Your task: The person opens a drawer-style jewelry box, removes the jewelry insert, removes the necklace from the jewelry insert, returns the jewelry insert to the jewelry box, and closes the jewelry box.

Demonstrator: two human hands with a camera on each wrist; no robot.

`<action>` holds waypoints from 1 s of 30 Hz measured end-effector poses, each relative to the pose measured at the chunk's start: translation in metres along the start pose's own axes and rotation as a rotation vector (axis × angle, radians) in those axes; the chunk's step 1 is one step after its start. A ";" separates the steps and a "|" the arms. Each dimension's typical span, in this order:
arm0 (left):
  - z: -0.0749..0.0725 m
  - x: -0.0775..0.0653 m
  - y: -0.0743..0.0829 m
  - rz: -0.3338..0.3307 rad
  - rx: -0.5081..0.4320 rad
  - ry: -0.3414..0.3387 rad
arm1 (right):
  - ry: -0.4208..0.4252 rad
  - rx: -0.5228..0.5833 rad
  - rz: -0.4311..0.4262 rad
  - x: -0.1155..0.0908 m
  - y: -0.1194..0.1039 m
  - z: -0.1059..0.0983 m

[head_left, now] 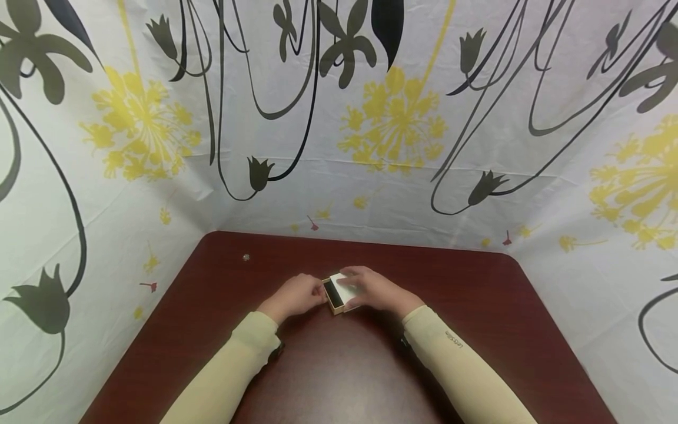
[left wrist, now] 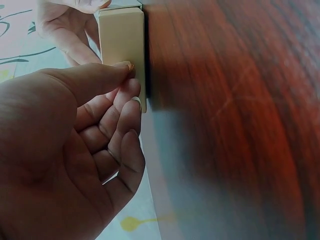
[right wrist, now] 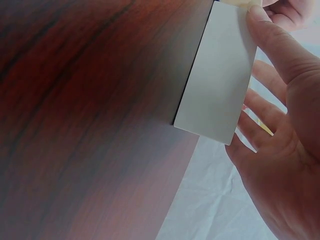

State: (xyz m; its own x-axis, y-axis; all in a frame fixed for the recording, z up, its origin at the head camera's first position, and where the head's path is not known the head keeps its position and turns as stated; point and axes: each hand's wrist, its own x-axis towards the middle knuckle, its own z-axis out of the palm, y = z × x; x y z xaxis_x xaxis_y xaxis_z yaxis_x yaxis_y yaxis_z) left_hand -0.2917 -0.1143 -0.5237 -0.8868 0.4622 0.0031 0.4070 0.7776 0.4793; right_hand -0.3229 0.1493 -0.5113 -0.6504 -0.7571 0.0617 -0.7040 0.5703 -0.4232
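Note:
A small drawer box lies on the table, its white sleeve [head_left: 345, 294] partly off a tan inner tray [head_left: 339, 311] with a dark inside. My left hand [head_left: 296, 295] is at the tray's end. In the left wrist view, thumb and forefinger pinch a small orange bit at the middle of the tan end face [left wrist: 120, 35]; most of that bit is hidden by the fingertips. With my right hand [head_left: 382, 292] I hold the sleeve from above, thumb on the near side and fingers over the far side. Its white end [right wrist: 217, 75] fills the middle of the right wrist view.
A tiny shiny object [head_left: 246, 257] sits near the far left of the dark red table [head_left: 450, 277]. White cloth [head_left: 339, 200] with printed flowers hangs around the table's back and sides.

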 end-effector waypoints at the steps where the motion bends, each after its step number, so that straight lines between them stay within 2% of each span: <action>1: 0.000 0.000 0.000 0.000 -0.003 -0.003 | 0.001 0.000 0.000 0.000 0.000 0.000; 19: 0.004 0.004 -0.001 0.003 0.005 -0.006 | 0.001 0.008 -0.005 -0.001 -0.001 0.001; 30: 0.001 0.003 0.002 -0.004 -0.001 -0.012 | 0.003 0.004 0.002 -0.001 0.000 0.001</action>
State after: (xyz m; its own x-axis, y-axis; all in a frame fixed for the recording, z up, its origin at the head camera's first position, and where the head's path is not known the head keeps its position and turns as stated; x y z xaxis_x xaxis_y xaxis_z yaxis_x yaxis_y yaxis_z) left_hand -0.2938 -0.1109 -0.5233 -0.8856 0.4643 -0.0098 0.4032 0.7791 0.4800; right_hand -0.3222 0.1494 -0.5122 -0.6524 -0.7552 0.0636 -0.7017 0.5702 -0.4272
